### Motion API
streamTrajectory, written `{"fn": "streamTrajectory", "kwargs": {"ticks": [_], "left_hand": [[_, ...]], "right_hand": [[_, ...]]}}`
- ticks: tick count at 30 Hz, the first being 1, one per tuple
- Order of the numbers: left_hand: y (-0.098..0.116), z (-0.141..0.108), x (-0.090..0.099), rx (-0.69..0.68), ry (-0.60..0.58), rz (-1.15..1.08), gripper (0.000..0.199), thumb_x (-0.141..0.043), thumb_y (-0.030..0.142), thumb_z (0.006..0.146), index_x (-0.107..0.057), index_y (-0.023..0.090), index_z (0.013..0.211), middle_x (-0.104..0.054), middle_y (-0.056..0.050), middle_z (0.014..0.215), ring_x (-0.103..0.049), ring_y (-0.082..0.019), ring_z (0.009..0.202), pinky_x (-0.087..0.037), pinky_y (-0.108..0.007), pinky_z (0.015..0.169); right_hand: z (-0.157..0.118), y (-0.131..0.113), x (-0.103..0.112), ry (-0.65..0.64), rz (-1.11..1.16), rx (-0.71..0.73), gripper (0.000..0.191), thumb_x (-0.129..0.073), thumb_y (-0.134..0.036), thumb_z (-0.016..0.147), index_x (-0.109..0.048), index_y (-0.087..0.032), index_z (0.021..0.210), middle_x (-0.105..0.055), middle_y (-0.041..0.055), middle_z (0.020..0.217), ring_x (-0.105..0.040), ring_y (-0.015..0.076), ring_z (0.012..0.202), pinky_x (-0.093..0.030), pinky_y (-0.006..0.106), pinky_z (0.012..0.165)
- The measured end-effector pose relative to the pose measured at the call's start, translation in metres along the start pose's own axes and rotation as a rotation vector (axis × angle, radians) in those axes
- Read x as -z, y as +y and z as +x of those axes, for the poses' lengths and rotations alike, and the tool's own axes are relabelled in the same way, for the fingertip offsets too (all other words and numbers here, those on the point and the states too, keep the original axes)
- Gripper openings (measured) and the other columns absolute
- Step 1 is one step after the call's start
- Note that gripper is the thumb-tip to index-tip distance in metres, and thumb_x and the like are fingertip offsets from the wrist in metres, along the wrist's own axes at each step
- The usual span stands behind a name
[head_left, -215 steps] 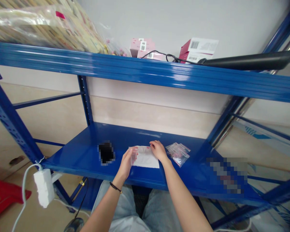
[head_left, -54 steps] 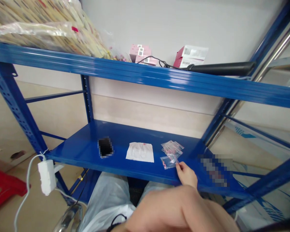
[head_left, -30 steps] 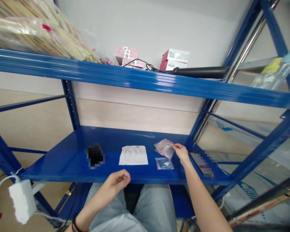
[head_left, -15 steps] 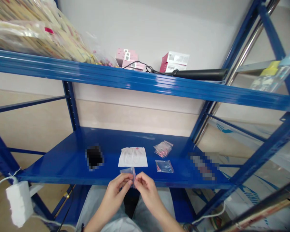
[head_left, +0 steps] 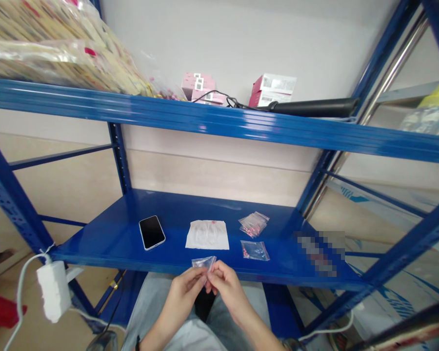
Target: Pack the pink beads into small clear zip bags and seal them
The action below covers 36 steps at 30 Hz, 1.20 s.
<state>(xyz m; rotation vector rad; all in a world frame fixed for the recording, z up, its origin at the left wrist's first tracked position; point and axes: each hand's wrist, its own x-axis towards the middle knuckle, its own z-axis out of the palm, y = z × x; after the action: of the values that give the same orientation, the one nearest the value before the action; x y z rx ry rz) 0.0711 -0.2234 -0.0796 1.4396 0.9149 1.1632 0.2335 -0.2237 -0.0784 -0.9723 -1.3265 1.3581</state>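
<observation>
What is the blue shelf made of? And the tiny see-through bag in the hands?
The blue shelf looks like painted steel: smooth, glossy coat, with rows of punched holes in its uprights. The tiny bag looks like thin, shiny clear plastic; you can see through it.

- Left hand and right hand pinch a small clear zip bag between them, just over the front edge of the shelf.
- Blue steel shelf carries the rest:
- black smartphone, left of centre
- white paper sheet, mid-shelf
- zip bag of pink beads, right of the sheet, nearer the back edge
- sparser bead bag, just in front of it
</observation>
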Motion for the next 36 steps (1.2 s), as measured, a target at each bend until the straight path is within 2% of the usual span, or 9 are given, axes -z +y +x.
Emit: {"fn": "streamTrajectory", "kwargs": {"ticks": [5, 9, 12, 15, 19, 23, 26, 30, 36], "left_hand": [[0.008, -0.003, 0.002, -0.070, -0.016, 0.120, 0.032, -0.060, 0.045, 0.095, -0.079, 0.021, 0.104, -0.077, -0.008, 0.098, -0.071, -0.024, 0.092, -0.056, -0.030, 0.085], [0.010, -0.003, 0.003, -0.077, -0.042, 0.130, 0.032, -0.058, 0.044, 0.096, -0.078, 0.020, 0.104, -0.076, -0.008, 0.095, -0.071, -0.023, 0.088, -0.056, -0.030, 0.083], [0.007, -0.003, 0.003, -0.032, -0.041, 0.110, 0.032, -0.060, 0.045, 0.095, -0.076, 0.018, 0.097, -0.075, -0.008, 0.090, -0.070, -0.022, 0.082, -0.055, -0.028, 0.075], [0.003, -0.003, 0.003, 0.016, -0.009, 0.101, 0.032, -0.064, 0.046, 0.092, -0.068, 0.016, 0.082, -0.070, -0.004, 0.074, -0.065, -0.017, 0.067, -0.048, -0.023, 0.061], [0.003, -0.005, 0.005, 0.002, -0.035, 0.115, 0.032, -0.060, 0.044, 0.096, -0.060, 0.017, 0.078, -0.066, -0.001, 0.067, -0.060, -0.014, 0.061, -0.042, -0.022, 0.056], [0.006, -0.009, 0.007, -0.116, -0.078, 0.312, 0.029, -0.047, 0.037, 0.102, -0.059, 0.019, 0.083, -0.064, -0.002, 0.074, -0.059, -0.015, 0.066, -0.042, -0.024, 0.063], [0.004, -0.013, 0.007, -0.186, -0.086, 0.497, 0.029, -0.041, 0.030, 0.104, -0.054, 0.021, 0.080, -0.062, -0.002, 0.078, -0.058, -0.016, 0.071, -0.040, -0.025, 0.067], [-0.001, -0.013, 0.010, -0.152, -0.072, 0.667, 0.027, -0.040, 0.023, 0.101, -0.047, 0.022, 0.076, -0.059, -0.001, 0.074, -0.055, -0.017, 0.065, -0.034, -0.027, 0.062], [-0.002, -0.007, 0.015, -0.049, -0.116, 0.687, 0.026, -0.045, 0.019, 0.093, -0.047, 0.021, 0.068, -0.058, 0.001, 0.064, -0.053, -0.015, 0.060, -0.028, -0.027, 0.059]], "right_hand": [[0.001, 0.000, 0.005, -0.030, -0.125, 0.070, 0.041, -0.054, -0.054, 0.097, -0.061, -0.019, 0.078, -0.061, 0.0008, 0.068, -0.053, 0.0140, 0.061, -0.037, 0.025, 0.057], [0.000, 0.000, 0.007, -0.019, -0.222, 0.108, 0.039, -0.053, -0.050, 0.098, -0.060, -0.018, 0.077, -0.059, -0.0005, 0.067, -0.053, 0.0142, 0.064, -0.039, 0.026, 0.063], [-0.003, 0.002, 0.003, -0.001, -0.307, 0.107, 0.032, -0.056, -0.042, 0.097, -0.060, -0.018, 0.076, -0.055, -0.0022, 0.065, -0.049, 0.0133, 0.062, -0.036, 0.025, 0.060], [-0.007, 0.001, -0.002, -0.001, -0.430, 0.139, 0.027, -0.058, -0.031, 0.094, -0.059, -0.018, 0.071, -0.052, -0.0035, 0.063, -0.044, 0.0118, 0.059, -0.031, 0.024, 0.057], [-0.010, -0.005, -0.006, -0.042, -0.508, 0.175, 0.030, -0.052, -0.025, 0.096, -0.058, -0.018, 0.067, -0.057, -0.0025, 0.064, -0.048, 0.0120, 0.060, -0.032, 0.023, 0.059], [-0.011, -0.009, -0.006, -0.060, -0.512, 0.170, 0.029, -0.052, -0.027, 0.096, -0.061, -0.018, 0.070, -0.062, -0.0011, 0.067, -0.054, 0.0135, 0.064, -0.034, 0.024, 0.061], [-0.011, -0.004, -0.006, 0.011, -0.539, 0.135, 0.029, -0.052, -0.024, 0.093, -0.054, -0.019, 0.064, -0.055, -0.0029, 0.060, -0.049, 0.0126, 0.059, -0.030, 0.024, 0.057], [-0.007, 0.004, -0.002, 0.167, -0.701, 0.131, 0.026, -0.048, -0.014, 0.085, -0.042, -0.020, 0.060, -0.045, -0.0046, 0.055, -0.043, 0.0120, 0.056, -0.024, 0.025, 0.056], [-0.007, 0.005, -0.003, 0.095, -0.777, 0.114, 0.015, -0.050, -0.009, 0.078, -0.046, -0.021, 0.071, -0.048, -0.0058, 0.060, -0.047, 0.0118, 0.057, -0.026, 0.023, 0.057]]}}
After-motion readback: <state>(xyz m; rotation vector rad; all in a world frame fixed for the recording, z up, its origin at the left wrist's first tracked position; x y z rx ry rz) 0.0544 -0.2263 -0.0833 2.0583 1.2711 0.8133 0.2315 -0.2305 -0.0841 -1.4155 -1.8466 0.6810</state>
